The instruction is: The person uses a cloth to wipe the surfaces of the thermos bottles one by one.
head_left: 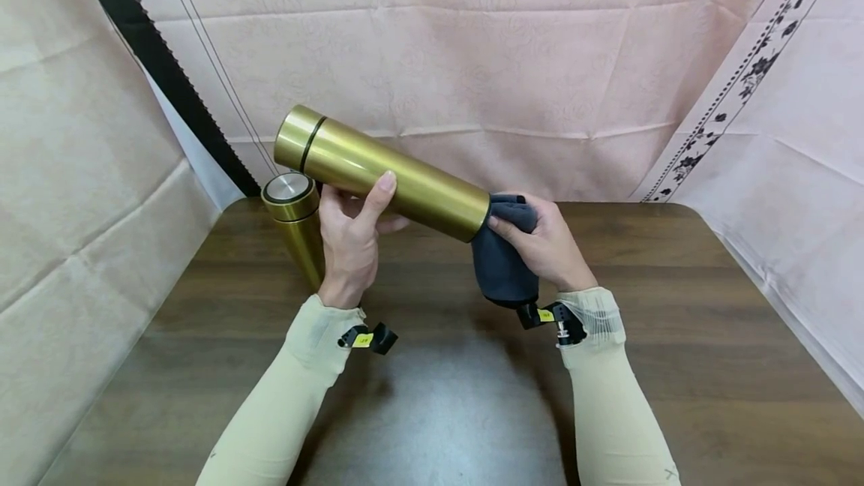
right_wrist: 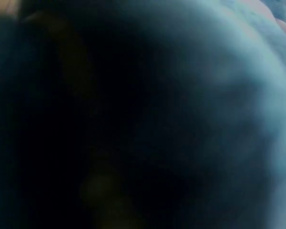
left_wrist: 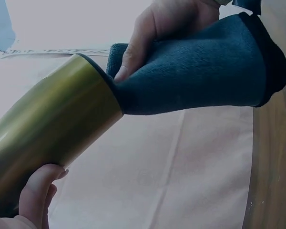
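A gold thermos bottle is held tilted above the table, its capped end up at the left and its base down at the right. My left hand grips it from below around the middle, thumb along its near side. Against the base, my right hand pinches a dark blue-grey cloth, whose loose part hangs down beneath the fingers. In the left wrist view the bunched cloth meets the rim of the bottle's base. The right wrist view is filled by blurred dark cloth.
A second gold thermos bottle with a silver-topped lid stands on the brown wooden table, just left of my left hand. Pale patterned cloth hangs behind the table and along both sides.
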